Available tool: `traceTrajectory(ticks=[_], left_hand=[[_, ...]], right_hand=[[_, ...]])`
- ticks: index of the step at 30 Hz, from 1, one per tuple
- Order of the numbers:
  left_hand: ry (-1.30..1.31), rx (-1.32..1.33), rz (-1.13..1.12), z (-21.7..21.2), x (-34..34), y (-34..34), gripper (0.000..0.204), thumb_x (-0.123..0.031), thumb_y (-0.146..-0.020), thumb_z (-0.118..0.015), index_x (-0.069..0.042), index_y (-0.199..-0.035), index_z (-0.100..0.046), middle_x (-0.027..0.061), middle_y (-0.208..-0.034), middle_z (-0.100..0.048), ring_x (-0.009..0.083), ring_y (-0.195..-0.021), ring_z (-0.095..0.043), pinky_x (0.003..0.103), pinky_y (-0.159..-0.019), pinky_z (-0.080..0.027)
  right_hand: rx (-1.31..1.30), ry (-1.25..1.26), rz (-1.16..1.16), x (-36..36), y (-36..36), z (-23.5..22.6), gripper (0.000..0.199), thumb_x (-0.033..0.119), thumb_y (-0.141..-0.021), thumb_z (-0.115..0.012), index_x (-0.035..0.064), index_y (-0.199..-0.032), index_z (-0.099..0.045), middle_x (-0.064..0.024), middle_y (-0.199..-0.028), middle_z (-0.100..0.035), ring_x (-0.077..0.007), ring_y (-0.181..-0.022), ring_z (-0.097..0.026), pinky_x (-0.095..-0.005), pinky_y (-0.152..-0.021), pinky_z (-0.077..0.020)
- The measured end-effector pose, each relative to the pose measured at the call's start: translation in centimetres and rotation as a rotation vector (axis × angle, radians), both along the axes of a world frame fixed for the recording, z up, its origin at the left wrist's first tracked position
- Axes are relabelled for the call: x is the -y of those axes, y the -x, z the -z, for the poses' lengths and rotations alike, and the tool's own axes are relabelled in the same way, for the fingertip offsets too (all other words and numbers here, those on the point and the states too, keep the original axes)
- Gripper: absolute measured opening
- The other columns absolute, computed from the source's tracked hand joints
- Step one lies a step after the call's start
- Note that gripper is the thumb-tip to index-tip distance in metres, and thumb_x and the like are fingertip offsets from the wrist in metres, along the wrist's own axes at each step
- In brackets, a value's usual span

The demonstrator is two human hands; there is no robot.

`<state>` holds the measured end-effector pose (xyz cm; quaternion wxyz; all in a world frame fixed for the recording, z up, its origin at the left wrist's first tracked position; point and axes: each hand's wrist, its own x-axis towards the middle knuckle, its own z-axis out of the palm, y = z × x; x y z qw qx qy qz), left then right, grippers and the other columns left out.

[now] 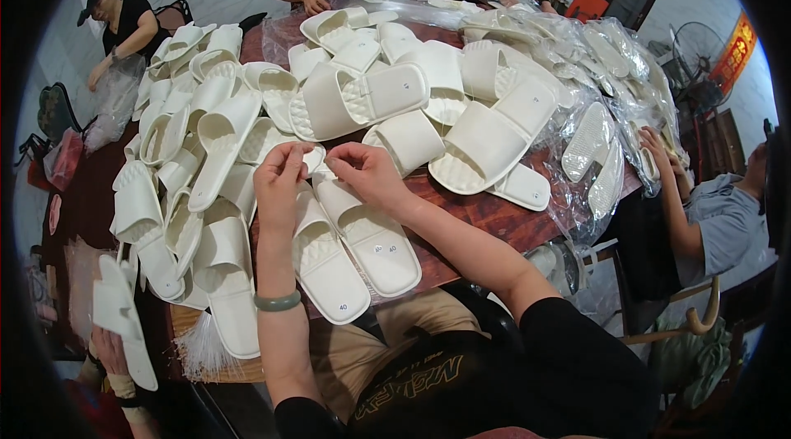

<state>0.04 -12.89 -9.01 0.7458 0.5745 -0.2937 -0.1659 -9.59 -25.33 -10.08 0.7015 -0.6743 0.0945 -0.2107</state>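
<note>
A pair of white slide slippers (325, 262) lies side by side at the table's near edge, heels toward me, with small round stickers on the insoles. Over their toe ends, my left hand (280, 179) is closed in a pinch, a green bangle (277, 303) on its wrist. Just right of it, my right hand (364, 174) pinches too, its fingertips a short gap from the left ones. Whatever sits between the fingers is too small to make out. Another slipper (354, 101) lies sideways on the pile just beyond my hands.
Heaped white slippers (222, 126) cover the dark red wooden table (486, 225). A bundle of thin clear strands (210, 348) hangs at the near left edge. Slippers in clear plastic bags (610, 52) lie at the right. Several other people work around the table; one hand (111, 348) holds a slipper at lower left.
</note>
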Motion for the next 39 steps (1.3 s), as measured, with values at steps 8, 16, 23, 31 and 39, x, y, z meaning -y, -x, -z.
traceTrajectory(ticks=[8, 16, 23, 31, 39], left_hand=[[0.023, -0.147, 0.039, 0.8, -0.2, -0.7, 0.024, -0.015, -0.089, -0.060, 0.002, -0.105, -0.063, -0.0005, -0.078, -0.056, 0.0050, -0.064, -0.044, 0.017, -0.058, -0.035], [0.027, -0.182, 0.066, 0.7, -0.2, -0.8, 0.023, -0.014, -0.088, -0.061, 0.001, -0.104, -0.065, -0.0006, -0.076, -0.058, 0.0049, -0.064, -0.045, 0.017, -0.058, -0.035], [-0.043, -0.169, -0.010, 0.7, -0.8, -0.5, 0.023, -0.013, -0.086, -0.062, 0.000, -0.104, -0.065, 0.0004, -0.083, -0.063, 0.0047, -0.068, -0.050, 0.019, -0.061, -0.038], [0.060, -0.118, 0.117, 1.1, -0.3, -0.9, 0.022, -0.013, -0.086, -0.062, 0.002, -0.102, -0.065, 0.0029, -0.084, -0.063, 0.0060, -0.071, -0.052, 0.018, -0.063, -0.040], [0.062, -0.141, 0.129, 0.7, -0.6, -0.5, 0.020, -0.014, -0.086, -0.061, 0.001, -0.099, -0.066, 0.0009, -0.078, -0.061, 0.0056, -0.069, -0.049, 0.018, -0.061, -0.036]], right_hand=[[0.121, -0.221, 0.010, -0.2, 0.1, 0.0, 0.016, 0.014, -0.087, -0.061, 0.0011, -0.096, -0.065, 0.0052, -0.077, -0.059, -0.0008, -0.064, -0.045, -0.0171, -0.054, -0.0362], [0.163, -0.098, 0.018, -0.1, 0.2, -0.1, 0.018, 0.016, -0.088, -0.061, 0.0024, -0.099, -0.065, 0.0040, -0.083, -0.061, 0.0002, -0.069, -0.049, -0.0150, -0.054, -0.0369], [0.174, -0.013, 0.075, 0.8, -0.6, 1.0, 0.018, 0.013, -0.089, -0.059, 0.0010, -0.100, -0.065, -0.0016, -0.091, -0.065, -0.0067, -0.082, -0.057, -0.0217, -0.073, -0.0468], [0.267, 0.341, 0.163, 1.3, 0.0, 0.2, 0.010, 0.004, -0.083, -0.064, 0.0012, -0.092, -0.067, -0.0041, -0.082, -0.063, -0.0080, -0.070, -0.057, -0.0217, -0.060, -0.0444], [0.327, 0.472, 0.197, 0.8, 0.0, 0.6, 0.012, 0.005, -0.082, -0.065, 0.0020, -0.093, -0.067, -0.0038, -0.077, -0.061, -0.0079, -0.063, -0.051, -0.0218, -0.054, -0.0399]])
